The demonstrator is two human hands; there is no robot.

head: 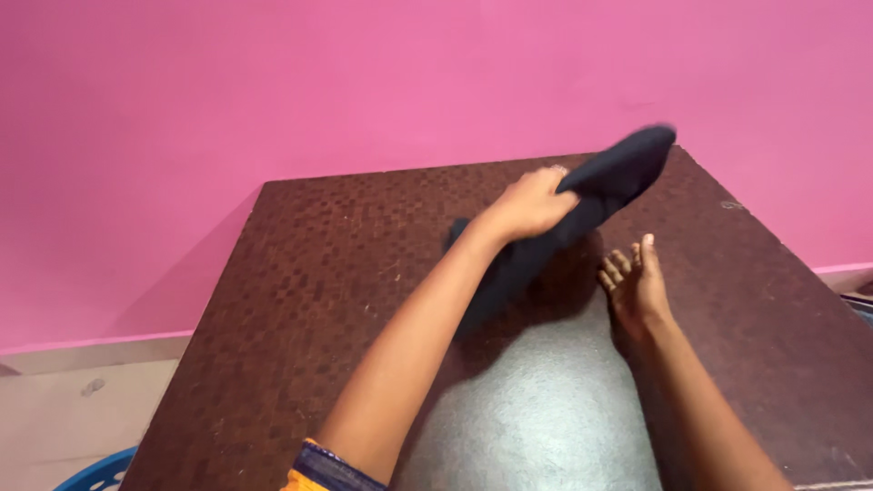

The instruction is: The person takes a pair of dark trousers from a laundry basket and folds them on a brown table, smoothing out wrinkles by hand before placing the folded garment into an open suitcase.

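My left hand [532, 202] reaches across the dark brown table [300, 273] and grips a black folded cloth [607, 182], lifting its far end off the surface near the back right corner. The cloth's lower end hangs behind my forearm and rests near the tabletop. Just to the right and nearer me, my right hand [635, 284] lies close to the table with its fingers curled loosely upward, holding nothing, a short gap from the cloth.
A pink wall [364, 82] rises right behind the table. A pale floor shows at the left, with part of a blue basket [95, 473] at the bottom left corner. The table's edges drop off at left and right.
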